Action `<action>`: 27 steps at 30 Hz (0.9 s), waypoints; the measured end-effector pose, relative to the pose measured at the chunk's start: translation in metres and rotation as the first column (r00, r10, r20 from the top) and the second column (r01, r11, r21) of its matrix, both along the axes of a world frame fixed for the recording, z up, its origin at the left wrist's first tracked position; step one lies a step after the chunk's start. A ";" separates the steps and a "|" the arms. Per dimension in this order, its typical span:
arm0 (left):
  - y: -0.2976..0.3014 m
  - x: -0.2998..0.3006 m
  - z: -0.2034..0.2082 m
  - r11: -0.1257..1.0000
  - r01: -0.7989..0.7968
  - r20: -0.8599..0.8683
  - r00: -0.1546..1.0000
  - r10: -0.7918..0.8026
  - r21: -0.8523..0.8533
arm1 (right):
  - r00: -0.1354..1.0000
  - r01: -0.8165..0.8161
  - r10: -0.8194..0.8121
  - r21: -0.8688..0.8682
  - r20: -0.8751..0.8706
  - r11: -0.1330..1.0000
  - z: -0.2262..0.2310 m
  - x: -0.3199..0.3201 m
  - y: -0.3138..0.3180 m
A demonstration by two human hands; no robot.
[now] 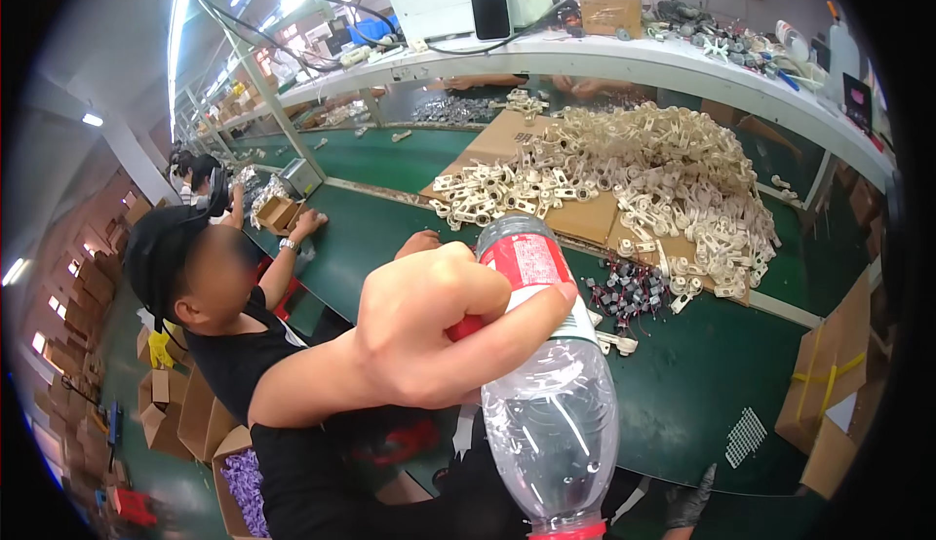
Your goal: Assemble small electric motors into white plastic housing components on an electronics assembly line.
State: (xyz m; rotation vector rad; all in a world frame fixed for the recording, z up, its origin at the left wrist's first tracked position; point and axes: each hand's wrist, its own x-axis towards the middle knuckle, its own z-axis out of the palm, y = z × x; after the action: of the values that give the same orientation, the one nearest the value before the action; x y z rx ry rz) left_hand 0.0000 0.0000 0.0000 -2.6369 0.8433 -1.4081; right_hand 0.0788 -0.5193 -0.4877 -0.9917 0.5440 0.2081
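My left hand (429,321) is closed around a clear plastic bottle (551,423) with a red and white label. The bottle's base points away from me, toward the bench. Its neck, with a red ring or cap, comes back to the lower edge of the head view. Inside, the bottle looks mostly clear, with some droplets. My forearm reaches in from the left, over the green work surface (673,384). At the bottom right my right hand (690,503), in a dark grey glove, shows only partly. Its fingers are stretched out, with nothing visible in them.
Beyond the bottle, cream plastic parts (663,165) are heaped on cardboard. Small grey wired parts (629,291) lie nearer. A cardboard box (829,374) stands at right, near a white grid piece (747,438). At left a co-worker (219,306) in black reaches toward a small box (280,214).
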 end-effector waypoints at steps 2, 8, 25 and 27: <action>0.002 0.002 0.002 0.999 0.001 0.035 0.999 -0.002 0.032 | 0.976 -0.217 0.217 -0.012 0.019 0.976 -0.012 0.007 -0.016; 0.000 0.001 0.027 0.993 0.034 0.121 0.992 -0.048 0.115 | 0.984 -0.174 0.168 -0.105 -0.058 0.979 0.044 -0.006 0.021; -0.002 -0.007 0.042 0.989 -0.042 0.136 0.991 0.022 0.144 | 0.979 -0.204 0.203 -0.011 -0.006 0.979 0.013 0.006 0.012; -0.002 -0.001 0.035 0.991 -0.029 0.229 0.973 -0.001 0.128 | 0.982 -0.189 0.189 0.007 -0.003 0.982 0.003 0.006 0.008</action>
State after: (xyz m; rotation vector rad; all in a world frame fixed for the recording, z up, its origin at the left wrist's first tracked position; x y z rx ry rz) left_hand -0.0008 -0.0016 0.0350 -2.3249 0.8559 -1.5573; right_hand 0.0848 -0.5111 -0.4851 -1.0366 0.4518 0.3804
